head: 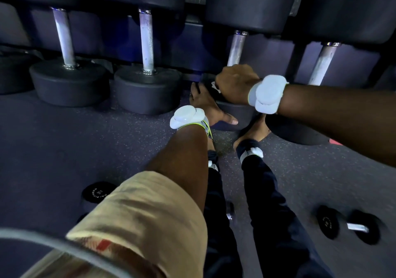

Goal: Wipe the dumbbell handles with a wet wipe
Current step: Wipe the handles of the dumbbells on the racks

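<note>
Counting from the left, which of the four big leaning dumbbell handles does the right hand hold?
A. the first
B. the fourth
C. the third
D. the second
C: the right hand is curled round the low end of the third handle, with a bit of white wipe showing beside it.

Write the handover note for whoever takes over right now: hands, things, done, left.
Right hand: grips the wipe at the bottom of the third handle from the left.
Left hand: flat on that dumbbell's lower head.
Things: four big dumbbells stand in a row; a small dumbbell lies on the floor.
Done: cannot tell which handles are already wiped.
Left: probably the rest of this handle, then the fourth handle.
</note>
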### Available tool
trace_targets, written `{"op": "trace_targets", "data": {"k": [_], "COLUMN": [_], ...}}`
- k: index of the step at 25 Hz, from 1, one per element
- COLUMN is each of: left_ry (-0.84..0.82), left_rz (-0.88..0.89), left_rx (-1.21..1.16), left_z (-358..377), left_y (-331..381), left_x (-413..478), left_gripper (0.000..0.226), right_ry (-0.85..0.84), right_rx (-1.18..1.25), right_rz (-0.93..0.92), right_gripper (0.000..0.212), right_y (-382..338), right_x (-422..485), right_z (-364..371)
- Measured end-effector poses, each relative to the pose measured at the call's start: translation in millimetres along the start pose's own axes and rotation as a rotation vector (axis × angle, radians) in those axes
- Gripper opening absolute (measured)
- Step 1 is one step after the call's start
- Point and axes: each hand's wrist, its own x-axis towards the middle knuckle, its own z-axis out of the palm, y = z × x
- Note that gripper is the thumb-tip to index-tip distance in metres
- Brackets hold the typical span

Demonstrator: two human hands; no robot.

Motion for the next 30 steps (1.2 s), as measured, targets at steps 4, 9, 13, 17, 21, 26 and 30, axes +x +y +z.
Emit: {"op": "trace_targets", "data": {"k": [4,9,13,17,21,26,30], "left_ry": [0.002,0.01,0.02,0.021,0.035,0.024,0.023], "left_rz": [0.002,0.016,0.005,-0.008,-0.004,0.009,-0.001], "left_rx": [0.001,0.003,0.01,0.006,0.016,0.032,0.043], "left_z": [-1,-2,-1,0,1,0,-1], "left_y": [1,0,2,2,3,1,1], "left_x": [0,0,-2,-2,-3,-2,0], "left_gripper": [0.16,0.158,0.158,0.159,0.158,0.159,0.159], "right_ry": [-0.004,0.028,0.07,0.107,0.157,0.139,0.211], "right_rx": [-0.016,0.06,0.025,-0.003,0.018,0.026,-0.02], "right_rz": [-0.01,-0.037,-0.041,-0.055,0.069,-0.045,0.084], "right_gripper": [0.032,0.031,0.03,0.031,0.024,0.031,0.028], "right_y": [4,10,16,18,21,30,34], "right_x": [-3,2,-13,-17,-2,-16,-5], "right_z": [5,8,12,17,7,17,4]}}
